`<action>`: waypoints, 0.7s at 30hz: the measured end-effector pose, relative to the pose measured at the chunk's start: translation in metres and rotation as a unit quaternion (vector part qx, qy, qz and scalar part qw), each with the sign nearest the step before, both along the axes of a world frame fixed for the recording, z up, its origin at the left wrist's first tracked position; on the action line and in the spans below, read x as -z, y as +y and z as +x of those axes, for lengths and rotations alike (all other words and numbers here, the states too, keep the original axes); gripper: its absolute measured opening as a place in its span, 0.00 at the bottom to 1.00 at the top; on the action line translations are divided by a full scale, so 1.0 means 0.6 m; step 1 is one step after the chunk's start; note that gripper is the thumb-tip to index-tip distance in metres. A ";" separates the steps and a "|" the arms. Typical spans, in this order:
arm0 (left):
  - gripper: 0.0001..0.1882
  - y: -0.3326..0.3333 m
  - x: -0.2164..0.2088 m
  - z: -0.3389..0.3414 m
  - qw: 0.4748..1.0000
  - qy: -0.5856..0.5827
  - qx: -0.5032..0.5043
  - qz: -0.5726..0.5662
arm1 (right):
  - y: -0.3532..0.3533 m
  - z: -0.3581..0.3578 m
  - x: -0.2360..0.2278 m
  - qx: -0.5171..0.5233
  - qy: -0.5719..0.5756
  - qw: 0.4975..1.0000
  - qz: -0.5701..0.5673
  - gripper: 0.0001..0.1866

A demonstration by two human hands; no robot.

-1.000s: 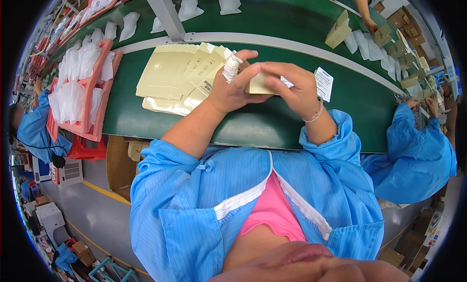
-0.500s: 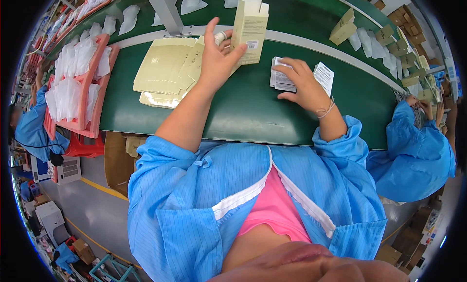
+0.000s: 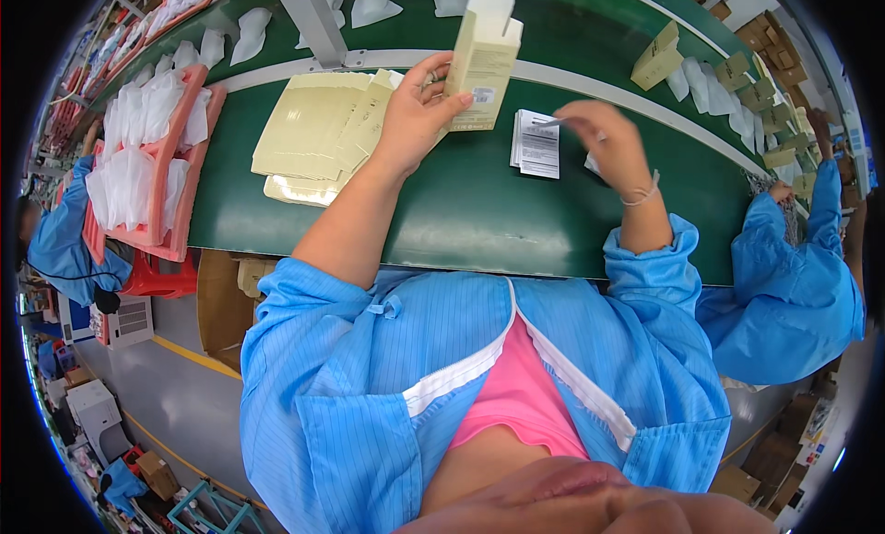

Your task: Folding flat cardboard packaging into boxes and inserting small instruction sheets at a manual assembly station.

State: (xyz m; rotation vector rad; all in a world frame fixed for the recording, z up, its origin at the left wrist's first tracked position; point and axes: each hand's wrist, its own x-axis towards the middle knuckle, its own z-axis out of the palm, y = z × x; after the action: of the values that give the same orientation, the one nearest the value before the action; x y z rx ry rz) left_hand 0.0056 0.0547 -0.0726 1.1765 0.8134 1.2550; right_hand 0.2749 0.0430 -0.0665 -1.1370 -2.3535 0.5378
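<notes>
My left hand (image 3: 413, 119) is closed round a pale yellow carton (image 3: 485, 82), held upright over the far edge of the bench with its top flaps open. My right hand (image 3: 616, 147), blurred by motion, pinches a thin folded leaflet (image 3: 548, 123), seen edge-on at the fingertips. Just under it lies a stack of white printed leaflets (image 3: 538, 153). Another leaflet pile (image 3: 592, 164) is mostly hidden beneath the right hand. Left of the held carton, flattened yellow cartons (image 3: 309, 124) are fanned out in a pile.
Pink trays (image 3: 161, 211) of white-wrapped items stand at the left of the green bench (image 3: 479, 225). Beyond a metal rail (image 3: 590, 82), white pouches (image 3: 251, 35) and standing cartons (image 3: 656, 57) line a green belt. A co-worker's blue sleeve (image 3: 784, 294) is at the right.
My right hand has moved up and to the right off the leaflet stack, with a leaflet between its fingers. My left hand has shifted the carton slightly right, its fingers closing further around it.
</notes>
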 end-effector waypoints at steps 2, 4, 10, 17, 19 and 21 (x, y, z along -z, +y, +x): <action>0.29 -0.004 0.005 -0.002 1.000 0.011 0.010 0.005 | -0.008 -0.015 -0.048 0.058 0.336 0.930 0.139 0.07; 0.30 -0.006 0.009 0.004 0.996 0.043 0.078 -0.019 | 0.016 -0.015 -0.073 0.036 0.316 0.930 0.186 0.07; 0.32 -0.017 0.002 0.013 0.989 0.073 0.125 -0.003 | 0.029 -0.079 -0.071 0.017 0.088 0.982 0.164 0.10; 0.42 -0.005 0.022 -0.014 0.678 0.618 -0.235 0.321 | 0.142 -0.062 -0.038 0.138 0.129 0.947 0.259 0.12; 0.44 0.008 0.029 -0.028 0.688 0.656 -0.183 0.251 | 0.197 -0.010 -0.030 0.217 0.126 0.941 0.225 0.12; 0.47 0.016 0.033 -0.037 0.687 0.716 -0.069 0.097 | 0.241 0.051 0.003 0.245 0.053 0.941 0.226 0.13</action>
State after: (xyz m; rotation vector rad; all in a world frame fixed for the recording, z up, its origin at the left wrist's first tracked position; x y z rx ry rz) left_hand -0.0164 0.0644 -0.0921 2.3052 1.9258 0.2491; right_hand 0.3053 0.1874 -0.0685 -1.3521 -1.8597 -0.1131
